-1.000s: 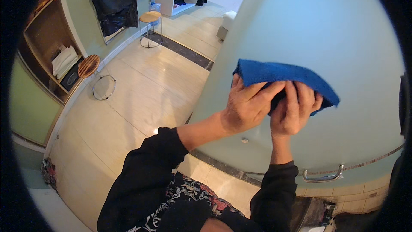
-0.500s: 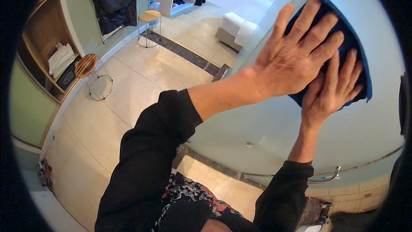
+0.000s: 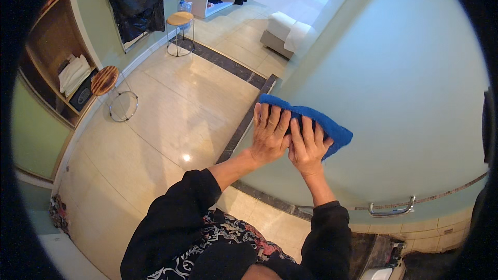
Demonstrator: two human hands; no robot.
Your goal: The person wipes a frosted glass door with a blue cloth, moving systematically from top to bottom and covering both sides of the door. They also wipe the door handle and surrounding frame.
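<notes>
With both hands side by side, I press a folded blue cloth (image 3: pixel 338 134) against a pale frosted glass panel (image 3: pixel 410 98). My left hand (image 3: pixel 270 137) holds its left part, the fingers reaching up to the top edge. Beside it, touching near the thumbs, my right hand (image 3: pixel 308 149) grips the middle with its fingers bent a little. A corner of the cloth sticks out to the right past the right fingers. What lies under the palms is hidden.
A metal handle (image 3: pixel 392 211) juts from the panel at lower right. A dark stone sill (image 3: pixel 241 129) borders the glass on the left. Two round wooden stools (image 3: pixel 180 19) stand by the left wall, near a shelf unit (image 3: pixel 57 59). A white box-like seat (image 3: pixel 282 28) is farther back.
Both hands have moved down and to the left across the glass with the cloth, from the upper right to near the middle. They now sit side by side instead of overlapping.
</notes>
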